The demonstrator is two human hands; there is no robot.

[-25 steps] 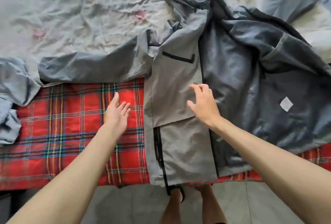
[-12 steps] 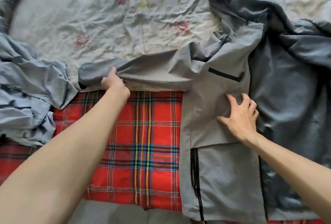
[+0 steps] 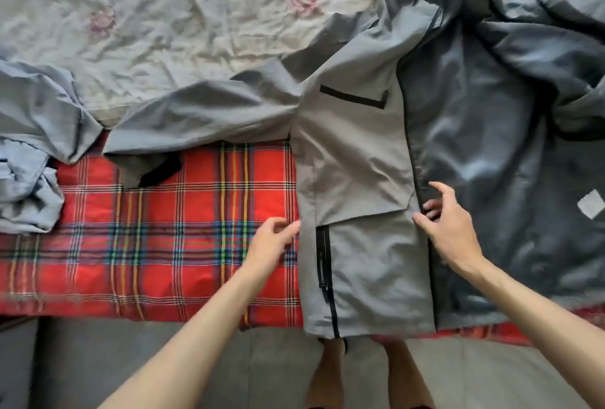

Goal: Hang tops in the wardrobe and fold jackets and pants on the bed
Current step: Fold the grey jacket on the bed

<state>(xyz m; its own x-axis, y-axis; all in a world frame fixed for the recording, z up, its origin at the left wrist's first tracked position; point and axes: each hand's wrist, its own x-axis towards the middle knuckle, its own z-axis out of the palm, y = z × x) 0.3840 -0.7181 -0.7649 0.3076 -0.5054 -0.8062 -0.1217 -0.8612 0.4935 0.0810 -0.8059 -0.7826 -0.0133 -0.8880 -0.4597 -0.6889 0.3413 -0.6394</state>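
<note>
Jacket (image 3: 357,163): grey, lying open across the near edge of the bed, collar away from you, hem at the bed's edge.

Right hand (image 3: 450,232): your thumb sits on the grey front panel's inner edge and your curled fingers lie just past it on the dark lining (image 3: 491,163). It reads as a pinch on that edge, with the index finger lifted clear.

Left hand (image 3: 273,240): fingers curled, tips at the panel's outer side seam. Blurred, so you cannot tell whether it holds cloth or only touches it.

Between your hands the front panel lies fairly flat. The sleeve (image 3: 203,114) runs out to the left, its cuff on the plaid blanket (image 3: 163,228). The other half of the jacket lies lining-up and rumpled to the right, with a white label (image 3: 591,207) showing.

Beyond: a pale sheet (image 3: 163,22) and a bunched blue garment (image 3: 36,120) at the left edge.

Progress, as a judgement: early. The jacket is spread but no fold is made. The right half needs smoothing, then the sleeves go in and the body is doubled. The blue garment is untouched. No wardrobe is in view, so the hanging cannot be assessed.
</note>
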